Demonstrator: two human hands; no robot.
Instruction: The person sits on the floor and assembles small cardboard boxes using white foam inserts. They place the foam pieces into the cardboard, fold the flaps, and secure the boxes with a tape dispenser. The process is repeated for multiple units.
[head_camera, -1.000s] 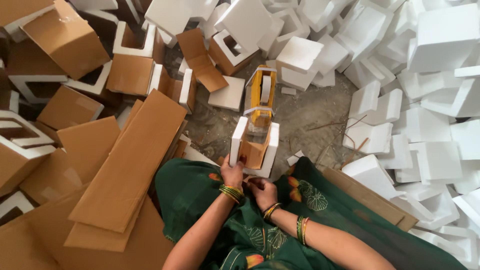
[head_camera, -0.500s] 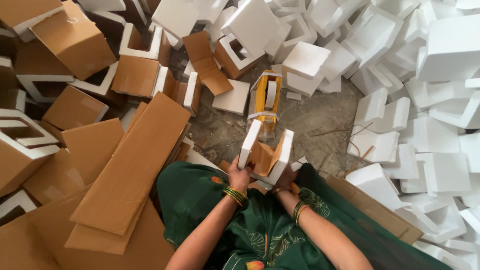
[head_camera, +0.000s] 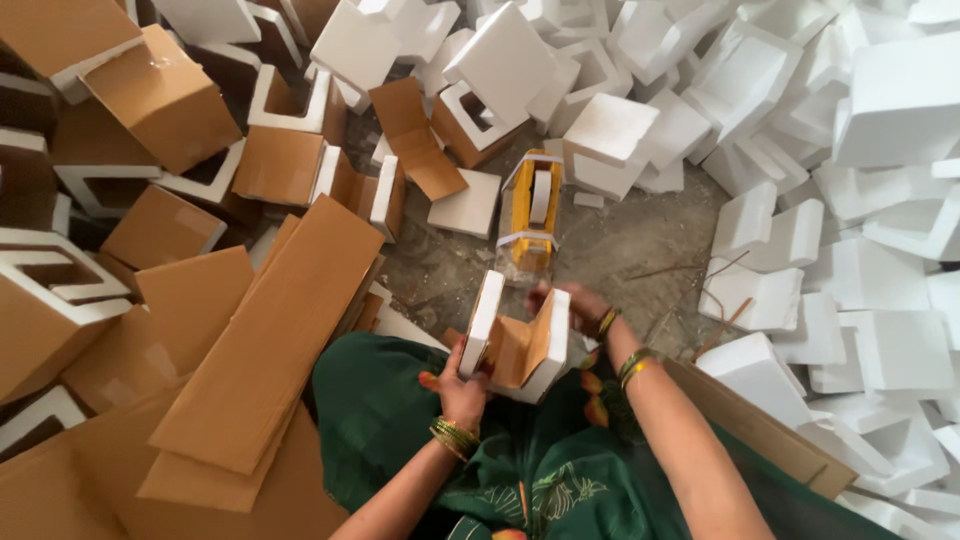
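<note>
Two hands work one foam-and-cardboard piece (head_camera: 518, 345) at frame centre, over the lap. Left hand (head_camera: 462, 392) is clamped on its 7 o'clock corner; right hand (head_camera: 572, 302) touches its 1 o'clock edge, fingers hidden, grip unclear. Yellow tape dispenser (head_camera: 530, 212) sits at 12 o'clock. Judged step: taping the piece; next move needs the foam sides held square.

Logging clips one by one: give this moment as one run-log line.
left hand: holds foam-and-cardboard piece | right hand: at its top edge | tape dispenser: on floor beyond | foam blocks: piled around
</note>
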